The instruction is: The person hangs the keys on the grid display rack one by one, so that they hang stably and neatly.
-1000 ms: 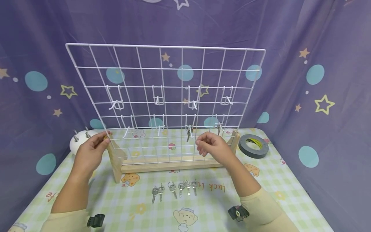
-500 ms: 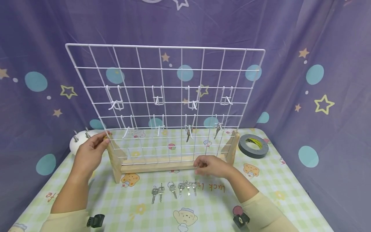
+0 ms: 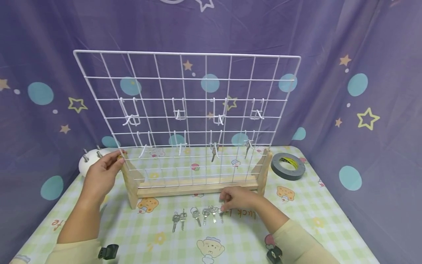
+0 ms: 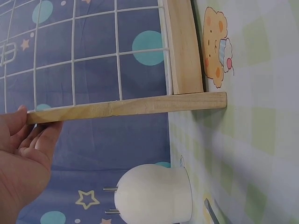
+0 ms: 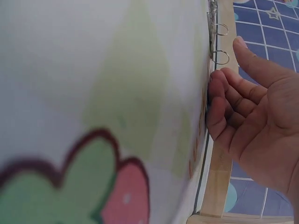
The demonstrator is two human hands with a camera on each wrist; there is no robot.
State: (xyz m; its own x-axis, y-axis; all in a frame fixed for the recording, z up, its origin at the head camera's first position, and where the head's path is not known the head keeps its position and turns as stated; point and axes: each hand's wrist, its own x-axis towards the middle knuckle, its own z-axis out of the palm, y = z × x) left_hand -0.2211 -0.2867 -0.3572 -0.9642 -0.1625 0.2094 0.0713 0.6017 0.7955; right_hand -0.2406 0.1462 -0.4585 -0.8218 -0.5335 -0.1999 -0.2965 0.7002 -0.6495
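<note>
Your left hand (image 3: pixel 100 175) held the wooden end post (image 3: pixel 129 179) of the wire grid rack (image 3: pixel 188 110), fingers curled round its top. Your right hand (image 3: pixel 238 199) was down on the table (image 3: pixel 230 238), fingertips touching the rightmost key in the row of keys (image 3: pixel 197 214) just before the rack's base; whether that grip had closed, I could not tell.
</note>
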